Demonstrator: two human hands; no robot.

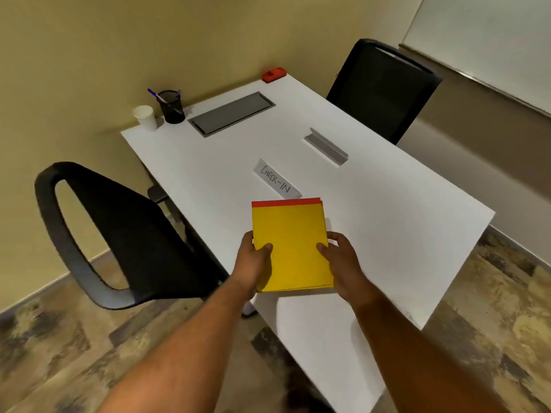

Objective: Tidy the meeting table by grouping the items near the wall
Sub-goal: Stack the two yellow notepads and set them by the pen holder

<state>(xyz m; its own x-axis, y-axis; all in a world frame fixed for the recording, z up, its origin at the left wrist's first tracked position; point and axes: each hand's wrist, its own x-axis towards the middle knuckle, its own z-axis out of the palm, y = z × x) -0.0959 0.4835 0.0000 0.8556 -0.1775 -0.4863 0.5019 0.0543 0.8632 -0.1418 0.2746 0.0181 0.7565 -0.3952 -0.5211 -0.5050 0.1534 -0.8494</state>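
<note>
A yellow notepad [290, 239] with a red top strip is held over the near part of the white table [387, 210]. My left hand [253, 259] grips its left edge and my right hand [343, 259] grips its right edge, thumbs on top. Just beyond it lies a "CHECK-IN" name card [275, 180], and a second card holder [326, 147] sits further right. By the wall stand a white paper cup [146, 117], a black mesh pen holder [171, 107] with pens, and a red eraser [274, 74].
A grey cable hatch [232, 113] is set into the table near the wall. A black chair [119, 234] stands at the table's left side, another black chair [381, 90] at the far right. A whiteboard [492, 40] hangs on the right wall.
</note>
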